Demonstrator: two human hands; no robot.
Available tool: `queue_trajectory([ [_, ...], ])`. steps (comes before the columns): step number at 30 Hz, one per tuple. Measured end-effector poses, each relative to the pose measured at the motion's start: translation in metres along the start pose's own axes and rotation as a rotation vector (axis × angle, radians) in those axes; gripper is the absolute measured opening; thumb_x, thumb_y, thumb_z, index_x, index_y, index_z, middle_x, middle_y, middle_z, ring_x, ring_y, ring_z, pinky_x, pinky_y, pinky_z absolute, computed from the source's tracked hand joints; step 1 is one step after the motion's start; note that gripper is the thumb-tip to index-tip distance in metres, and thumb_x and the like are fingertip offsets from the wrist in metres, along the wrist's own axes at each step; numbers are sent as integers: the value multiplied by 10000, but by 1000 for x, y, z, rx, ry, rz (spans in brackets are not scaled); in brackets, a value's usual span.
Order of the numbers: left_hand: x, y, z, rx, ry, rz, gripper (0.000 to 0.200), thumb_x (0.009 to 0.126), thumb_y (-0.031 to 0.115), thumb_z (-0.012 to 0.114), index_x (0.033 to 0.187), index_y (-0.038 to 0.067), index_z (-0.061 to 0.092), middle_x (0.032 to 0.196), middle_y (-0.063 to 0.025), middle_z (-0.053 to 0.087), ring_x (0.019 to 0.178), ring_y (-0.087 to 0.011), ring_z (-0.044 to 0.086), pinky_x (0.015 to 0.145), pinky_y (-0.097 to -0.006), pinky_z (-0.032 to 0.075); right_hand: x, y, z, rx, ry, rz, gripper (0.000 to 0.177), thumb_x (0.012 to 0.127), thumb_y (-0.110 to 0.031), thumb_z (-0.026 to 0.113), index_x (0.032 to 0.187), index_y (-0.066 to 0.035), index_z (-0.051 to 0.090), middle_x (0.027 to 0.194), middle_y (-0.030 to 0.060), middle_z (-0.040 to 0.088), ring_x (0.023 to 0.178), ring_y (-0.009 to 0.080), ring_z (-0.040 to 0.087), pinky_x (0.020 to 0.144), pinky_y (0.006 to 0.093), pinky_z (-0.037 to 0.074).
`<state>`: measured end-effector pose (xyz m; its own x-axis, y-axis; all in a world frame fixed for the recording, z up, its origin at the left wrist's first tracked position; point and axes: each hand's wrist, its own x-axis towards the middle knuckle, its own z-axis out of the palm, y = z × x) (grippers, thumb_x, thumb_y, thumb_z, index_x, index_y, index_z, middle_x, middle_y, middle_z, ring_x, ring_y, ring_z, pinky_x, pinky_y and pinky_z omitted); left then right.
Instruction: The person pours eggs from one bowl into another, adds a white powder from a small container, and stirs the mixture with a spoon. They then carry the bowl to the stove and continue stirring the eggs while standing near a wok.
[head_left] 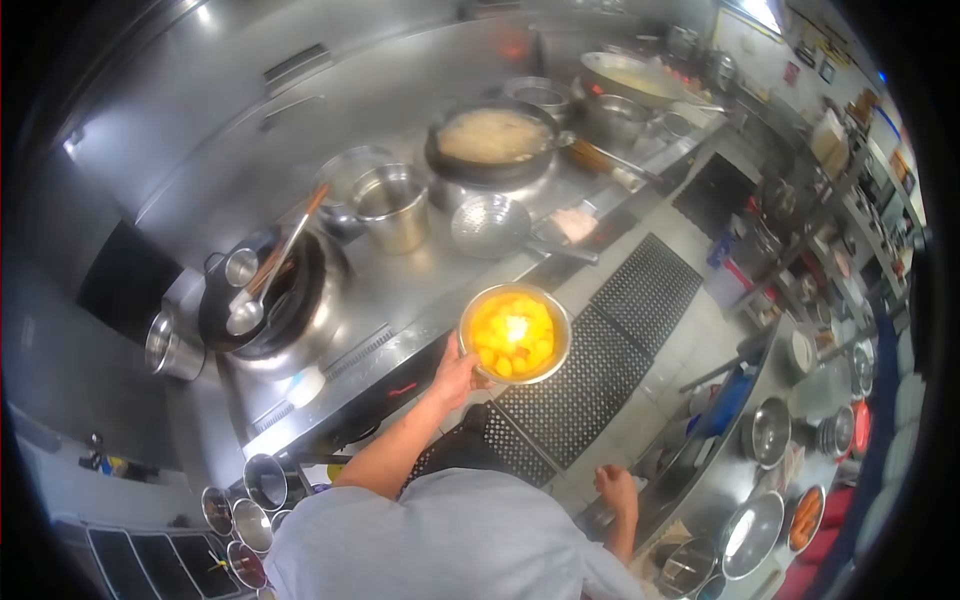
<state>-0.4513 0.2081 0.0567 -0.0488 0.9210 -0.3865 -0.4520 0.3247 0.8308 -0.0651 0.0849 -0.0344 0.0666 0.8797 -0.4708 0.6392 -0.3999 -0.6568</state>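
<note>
My left hand (457, 378) is closed on the rim of a round metal bowl (567, 345), holding it out over the floor beside the stove counter. Inside are raw eggs (512, 335), bright yellow with rounded yolks; a glare or pale patch covers their middle. Down at my right side, my right hand (617, 490) hangs with its fingers curled in, and nothing shows in it. It is nearest to the edge of the steel worktop on the right.
A wok (492, 135) of pale, frothy contents sits on the far burner. Another wok (275, 310) holds ladles. Between them stand a metal pot (390, 205) and a perforated strainer (490, 225). Black rubber mats (590, 375) cover the aisle. Metal bowls (755, 535) crowd the right worktop.
</note>
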Motion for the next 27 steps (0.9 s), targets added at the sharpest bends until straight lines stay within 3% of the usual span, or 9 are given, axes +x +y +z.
queue_trajectory([
  [5, 18, 25, -72, -26, 160, 51, 649, 897, 42, 428, 1415, 252, 99, 1206, -150, 513, 848, -265, 651, 581, -336, 570, 13, -25, 23, -49, -102, 49, 329, 842, -290, 596, 921, 24, 657, 729, 131, 678, 666, 217, 664, 632, 338, 502],
  [10, 72, 35, -154, -56, 235, 137, 685, 915, 73, 453, 1427, 284, 50, 1222, -150, 500, 852, -268, 639, 590, -344, 557, 37, -37, 59, -161, -112, 68, 311, 859, -277, 578, 914, 20, 658, 742, 115, 684, 683, 189, 661, 645, 325, 509],
  [13, 92, 41, -192, -90, 237, 172, 684, 925, 88, 455, 1428, 298, 42, 1224, -149, 497, 844, -262, 635, 600, -349, 555, 60, -36, 84, -50, -171, 175, 325, 809, -291, 601, 915, 8, 674, 770, 172, 678, 739, 265, 671, 691, 378, 500],
  [16, 123, 36, -222, -143, 264, 157, 681, 934, 94, 443, 1426, 316, 29, 1218, -145, 498, 813, -250, 628, 602, -349, 553, 90, -21, 109, -132, -129, 63, 312, 814, -290, 598, 871, 6, 678, 747, 159, 677, 707, 266, 661, 686, 370, 499],
  [22, 150, 39, -242, -191, 261, 125, 721, 923, 89, 468, 1424, 322, 5, 1258, -144, 474, 837, -264, 629, 622, -356, 555, 96, -104, 84, -73, -265, 78, 300, 832, -293, 589, 792, -10, 679, 681, 100, 666, 636, 206, 646, 621, 341, 503],
  [25, 149, 38, -240, -236, 269, 85, 734, 917, 78, 472, 1422, 331, 2, 1281, -152, 463, 865, -282, 633, 636, -363, 558, 115, -111, 80, -212, -281, 56, 321, 871, -317, 564, 904, -16, 670, 784, 81, 694, 706, 160, 662, 594, 315, 512],
  [27, 151, 28, -248, -186, 280, 60, 727, 924, 126, 500, 1434, 254, -2, 1289, -194, 449, 856, -288, 640, 638, -357, 558, 127, -113, 79, -188, -263, 53, 313, 850, -313, 587, 854, -16, 683, 725, 91, 680, 661, 184, 656, 604, 325, 506],
])
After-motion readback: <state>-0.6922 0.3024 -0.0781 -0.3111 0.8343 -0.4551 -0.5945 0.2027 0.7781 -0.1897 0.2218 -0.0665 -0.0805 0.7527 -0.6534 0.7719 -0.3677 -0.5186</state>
